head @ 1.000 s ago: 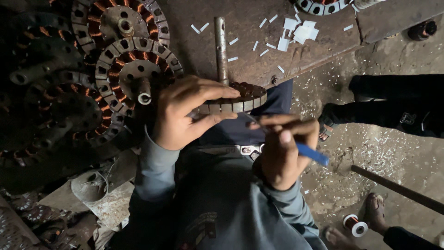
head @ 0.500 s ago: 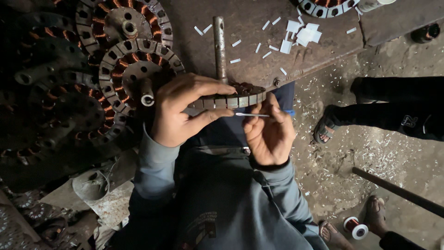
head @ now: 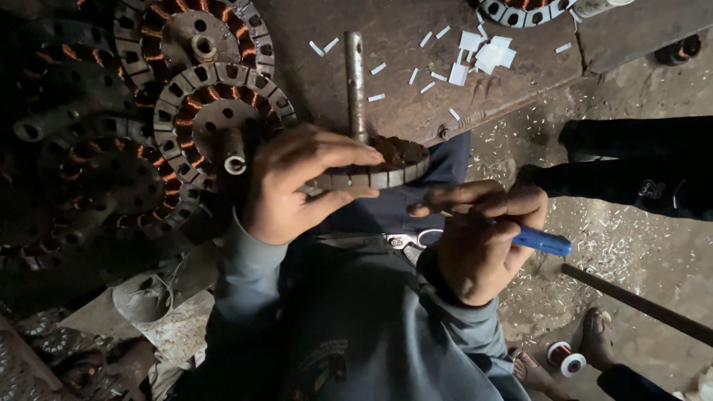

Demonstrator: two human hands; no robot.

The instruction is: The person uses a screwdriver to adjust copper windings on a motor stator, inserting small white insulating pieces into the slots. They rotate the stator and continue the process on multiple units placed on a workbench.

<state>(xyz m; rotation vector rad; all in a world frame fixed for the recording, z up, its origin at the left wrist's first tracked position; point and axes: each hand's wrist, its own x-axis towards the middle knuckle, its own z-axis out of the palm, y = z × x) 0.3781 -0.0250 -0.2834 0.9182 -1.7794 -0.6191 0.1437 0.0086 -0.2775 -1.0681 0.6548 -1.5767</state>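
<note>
On a dim rusty metal surface (head: 416,44) strewn with white paper slips (head: 483,56), the left hand (head: 297,186) has its grip clamped on a slotted stator ring (head: 379,174) at the edge, while the right hand (head: 479,241) is closed on a blue-handled tool (head: 542,241), its tip hidden behind fingers.

place: motor-repair workshop | far left: wound stators (head: 212,111) with copper coils piling up on a dark bench (head: 520,67) | far: white paper slips (head: 483,53) lying scattered | right: dirt floor (head: 631,252) collecting scraps | near right: wire spool (head: 568,360) sitting beside sandalled feet
</note>
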